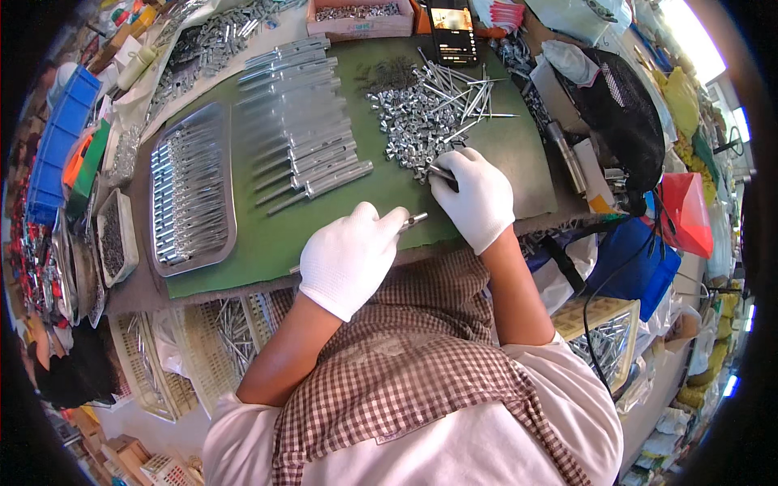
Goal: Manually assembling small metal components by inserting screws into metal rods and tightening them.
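My left hand (352, 257), in a white knitted glove, is closed around a slim metal rod (416, 219) whose two ends stick out past the fist. My right hand (476, 197), gloved the same way, pinches a short dark-grey metal piece (442, 172); its exact kind is hard to make out. That hand is at the near edge of a heap of small shiny metal fittings (405, 121). Long thin metal pins (478, 97) lie loosely across the heap's right side. Beyond my left hand, silvery metal tubes (324, 174) lie side by side in a long column.
A metal tray (229, 219) of lined-up metal parts stands left on the green mat (207, 279). A pink box (356, 26) of small parts and a lit phone (452, 36) are at the back. A black mesh bag (624, 113) lies right; crates of rods (612, 344) sit below the table.
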A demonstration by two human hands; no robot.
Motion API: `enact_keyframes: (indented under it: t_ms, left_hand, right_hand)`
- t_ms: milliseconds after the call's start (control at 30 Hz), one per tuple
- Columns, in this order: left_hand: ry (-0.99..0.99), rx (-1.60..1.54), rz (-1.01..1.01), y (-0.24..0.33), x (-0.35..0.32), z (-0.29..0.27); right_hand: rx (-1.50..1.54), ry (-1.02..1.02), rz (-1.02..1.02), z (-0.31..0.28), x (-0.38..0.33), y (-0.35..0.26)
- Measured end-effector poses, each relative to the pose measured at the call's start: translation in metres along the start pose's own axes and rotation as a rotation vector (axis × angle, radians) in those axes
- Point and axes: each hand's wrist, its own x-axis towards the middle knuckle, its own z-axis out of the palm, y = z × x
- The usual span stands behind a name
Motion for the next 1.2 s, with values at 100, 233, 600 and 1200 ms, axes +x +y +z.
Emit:
enact_keyframes:
  t_ms: [100,233,600,1200]
  left_hand:
    - [0.030,-0.001,0.019,-0.003,-0.002,0.003]
    - [0.033,-0.014,0.031,-0.003,0.000,0.000]
    - [-0.002,-0.039,0.011,-0.002,0.000,-0.001]
    - [-0.019,0.063,0.070,0.001,-0.001,-0.002]
  right_hand:
    - [0.138,0.005,-0.023,-0.009,-0.007,-0.003]
    - [0.347,-0.128,-0.072,-0.024,-0.021,-0.009]
    - [0.270,-0.160,-0.149,-0.015,-0.031,-0.023]
    - [1.872,-0.131,0.363,0.017,-0.015,-0.039]
